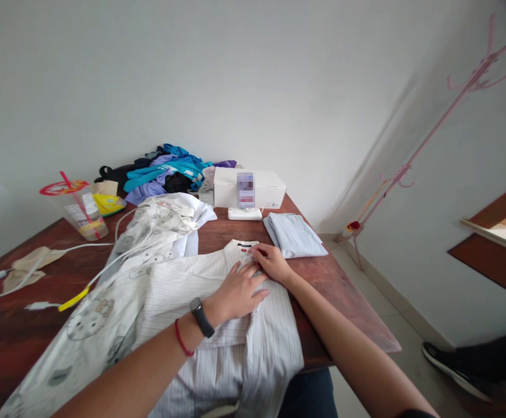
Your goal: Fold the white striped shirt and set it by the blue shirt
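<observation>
Both forearms reach in from the lower frame, so I'd keep my left hand (235, 290) pressed flat on the striped shirt (218, 325) at centre while my right hand (270, 261) pinches its collar, smoothing outward

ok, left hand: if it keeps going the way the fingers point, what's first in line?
Probably the right hand. The left hand lies flat on the striped shirt, fingers aimed up-right at it; the two look nearly touching, though depth is unclear.
</observation>
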`<state>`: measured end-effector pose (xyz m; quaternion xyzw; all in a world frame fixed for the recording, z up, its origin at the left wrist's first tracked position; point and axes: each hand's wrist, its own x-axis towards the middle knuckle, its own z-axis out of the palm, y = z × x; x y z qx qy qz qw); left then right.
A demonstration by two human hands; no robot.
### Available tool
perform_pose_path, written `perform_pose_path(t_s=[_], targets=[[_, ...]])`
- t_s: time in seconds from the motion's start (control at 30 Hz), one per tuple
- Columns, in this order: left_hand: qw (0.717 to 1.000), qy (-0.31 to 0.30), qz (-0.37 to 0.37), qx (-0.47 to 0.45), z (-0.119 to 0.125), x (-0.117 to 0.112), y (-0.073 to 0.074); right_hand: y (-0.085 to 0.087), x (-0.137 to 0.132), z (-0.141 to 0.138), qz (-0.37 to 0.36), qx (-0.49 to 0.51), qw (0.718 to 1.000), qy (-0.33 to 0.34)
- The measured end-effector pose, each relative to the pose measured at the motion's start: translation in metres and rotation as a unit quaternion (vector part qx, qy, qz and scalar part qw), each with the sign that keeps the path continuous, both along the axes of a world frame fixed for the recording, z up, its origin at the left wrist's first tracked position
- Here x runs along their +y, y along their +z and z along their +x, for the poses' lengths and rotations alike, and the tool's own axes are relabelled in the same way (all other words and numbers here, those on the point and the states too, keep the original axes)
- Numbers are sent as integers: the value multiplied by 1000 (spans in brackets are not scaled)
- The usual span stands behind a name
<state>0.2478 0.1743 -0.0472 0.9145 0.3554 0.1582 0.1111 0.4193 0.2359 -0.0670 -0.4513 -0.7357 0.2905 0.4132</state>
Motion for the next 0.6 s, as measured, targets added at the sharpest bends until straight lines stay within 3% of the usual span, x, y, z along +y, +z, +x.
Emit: perform_pose_path(t_s=[0.5,0.6], targets=[[999,-2,14,30,0,1,-3,1,1,2,15,-8,999,-44],[999,-2,16,30,0,1,-4,6,-1,2,51,-7,996,-67]])
